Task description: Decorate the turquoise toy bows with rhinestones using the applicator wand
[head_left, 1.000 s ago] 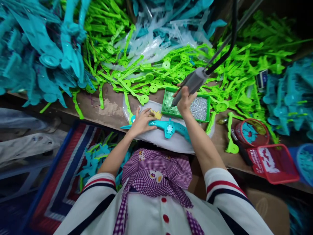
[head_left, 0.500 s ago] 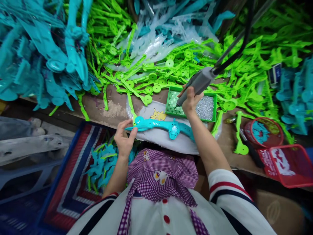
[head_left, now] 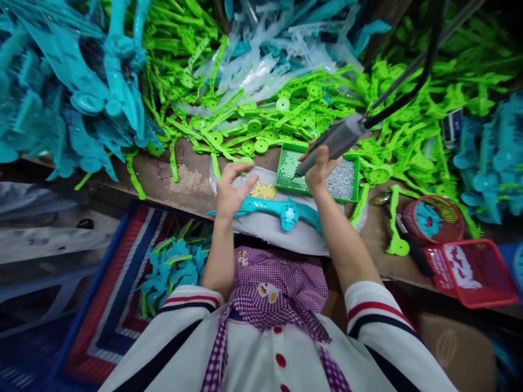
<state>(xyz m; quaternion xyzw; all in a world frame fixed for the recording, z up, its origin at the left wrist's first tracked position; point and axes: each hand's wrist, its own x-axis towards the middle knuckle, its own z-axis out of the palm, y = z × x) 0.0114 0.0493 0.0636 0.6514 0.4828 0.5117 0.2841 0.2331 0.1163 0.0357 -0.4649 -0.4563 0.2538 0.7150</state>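
In my right hand (head_left: pixel 320 175) is a grey electric screwdriver (head_left: pixel 342 137), its bit angled down over the left part of a green basket (head_left: pixel 357 182). Small silvery screws (head_left: pixel 342 177) fill that basket's right side. My left hand (head_left: pixel 229 197) is raised over the left end of a long turquoise plastic part (head_left: pixel 267 206), thumb and fingers apart with nothing between them. The turquoise part lies across a pale cloth (head_left: pixel 300 239) with a yellow cartoon figure. My left hand and wrist hide some of the part's left end.
Bright green plastic pieces (head_left: pixel 261 126) are heaped behind the basket. Turquoise parts (head_left: pixel 53 103) pile up at left. A red round basket (head_left: pixel 435 220) and a red rectangular basket (head_left: pixel 482 272) stand at right. Below left, a striped crate (head_left: pixel 108 305) holds turquoise and green parts.
My left hand has let go of the turquoise part's left end and moved right and up, its fingers spreading. My right hand keeps the screwdriver over the green basket.
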